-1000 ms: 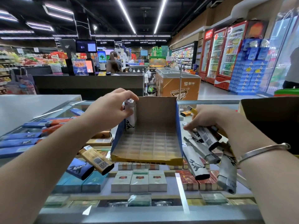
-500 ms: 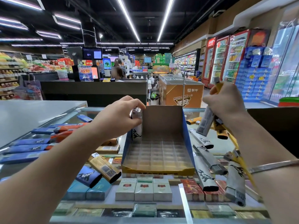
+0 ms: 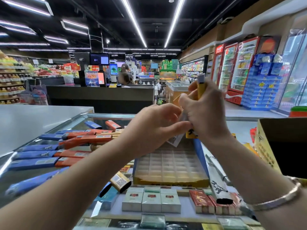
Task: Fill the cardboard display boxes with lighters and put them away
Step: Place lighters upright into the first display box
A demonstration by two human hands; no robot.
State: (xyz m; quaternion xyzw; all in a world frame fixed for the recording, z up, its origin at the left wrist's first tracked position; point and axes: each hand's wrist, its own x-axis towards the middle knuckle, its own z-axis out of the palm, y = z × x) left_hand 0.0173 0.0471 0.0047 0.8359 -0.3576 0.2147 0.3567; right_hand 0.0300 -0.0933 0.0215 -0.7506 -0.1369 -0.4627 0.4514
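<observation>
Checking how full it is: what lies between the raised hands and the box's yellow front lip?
Head view: only the display box's empty slot grid.

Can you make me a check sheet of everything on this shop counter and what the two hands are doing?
Surface: glass counter with cigarette packs showing beneath it.
Job's things: open display box with a bare grid tray; blue and orange lighters lie to its left, a white lighter to its right.
Clutter: dark cardboard box at far right.
Grippers: right hand grips a bunch of lighters, a yellow lighter sticking up; left hand reaches to the bunch, fingers curled at it.
Cables: nothing seen.
Surroundings: checkout desk, drink fridges, store aisles.
</observation>
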